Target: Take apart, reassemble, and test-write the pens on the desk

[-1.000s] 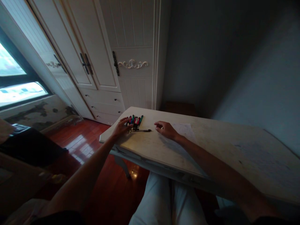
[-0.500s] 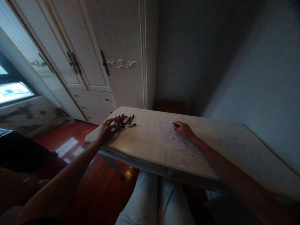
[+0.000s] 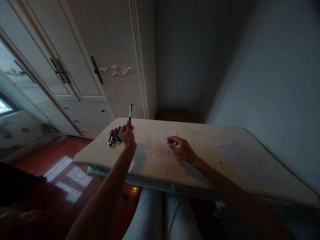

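Note:
Held upright in my left hand (image 3: pixel 127 134) is a white pen (image 3: pixel 130 111) with dark ends, raised above the desk. Its lower end disappears into my closed fingers. Just left of that hand, several coloured pens (image 3: pixel 114 136) lie side by side on the desk, partly covered by the hand. My right hand (image 3: pixel 182 148) hovers over or rests on a sheet of paper (image 3: pixel 160 146) with faint writing; which of the two I cannot tell. Its fingers are curved and apart, with nothing seen between them.
The white desk (image 3: pixel 142 160) stretches wide, with scribbles (image 3: pixel 245 160) on its right part and a small dark speck (image 3: pixel 220 162). A white wardrobe (image 3: pixel 117 93) stands behind its left end. A grey wall (image 3: pixel 270 83) borders the right side. My legs (image 3: pixel 162 213) are under the front edge.
My left hand has taken the white pen from beside the coloured pens, lifting it and moving right. My right hand stays over the paper. The whole view has turned slightly right.

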`<control>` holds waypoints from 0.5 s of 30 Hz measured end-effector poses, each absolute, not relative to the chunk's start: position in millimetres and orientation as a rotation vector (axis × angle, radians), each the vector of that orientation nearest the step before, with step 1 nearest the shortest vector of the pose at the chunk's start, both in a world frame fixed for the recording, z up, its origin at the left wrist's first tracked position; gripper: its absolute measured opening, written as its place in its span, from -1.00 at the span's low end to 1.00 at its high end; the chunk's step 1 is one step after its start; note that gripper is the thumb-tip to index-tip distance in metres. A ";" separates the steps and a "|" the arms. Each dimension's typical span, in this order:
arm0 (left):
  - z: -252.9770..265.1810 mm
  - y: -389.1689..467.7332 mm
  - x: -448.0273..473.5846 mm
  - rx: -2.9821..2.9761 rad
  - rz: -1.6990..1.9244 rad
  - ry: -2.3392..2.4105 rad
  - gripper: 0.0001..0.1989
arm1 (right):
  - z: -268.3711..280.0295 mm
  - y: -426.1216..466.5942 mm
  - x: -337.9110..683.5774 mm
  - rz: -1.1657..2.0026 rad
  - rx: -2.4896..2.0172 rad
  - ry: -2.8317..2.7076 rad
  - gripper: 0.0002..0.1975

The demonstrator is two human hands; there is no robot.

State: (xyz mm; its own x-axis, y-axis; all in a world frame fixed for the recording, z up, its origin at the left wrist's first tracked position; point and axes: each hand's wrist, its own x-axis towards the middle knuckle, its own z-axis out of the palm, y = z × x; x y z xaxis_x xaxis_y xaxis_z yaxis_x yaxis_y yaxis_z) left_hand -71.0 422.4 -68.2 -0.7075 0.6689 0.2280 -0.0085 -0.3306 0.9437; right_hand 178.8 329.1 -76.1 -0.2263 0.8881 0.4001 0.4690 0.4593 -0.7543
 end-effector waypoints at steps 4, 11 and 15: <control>-65.2 403.1 -0.1 0.983 2.059 1.345 -0.63 | -36.6 273.3 140.5 0.784 -0.725 -2.012 -0.69; -69.7 388.2 61.1 1.104 1.915 1.249 -0.56 | -22.1 222.5 36.0 0.775 -0.205 -2.720 -0.73; -77.9 387.9 69.5 1.062 1.893 1.306 -0.52 | -35.2 214.0 -3.4 0.968 -0.063 -2.827 -0.80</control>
State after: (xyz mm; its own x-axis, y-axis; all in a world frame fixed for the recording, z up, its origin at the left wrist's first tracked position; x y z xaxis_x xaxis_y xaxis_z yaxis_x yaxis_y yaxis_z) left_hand 69.5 387.9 -77.9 -0.5007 0.8206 0.2757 -0.0337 -0.3368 0.9410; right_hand -3.4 214.0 -35.2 -0.9874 0.0891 0.1305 -0.0096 0.7905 -0.6124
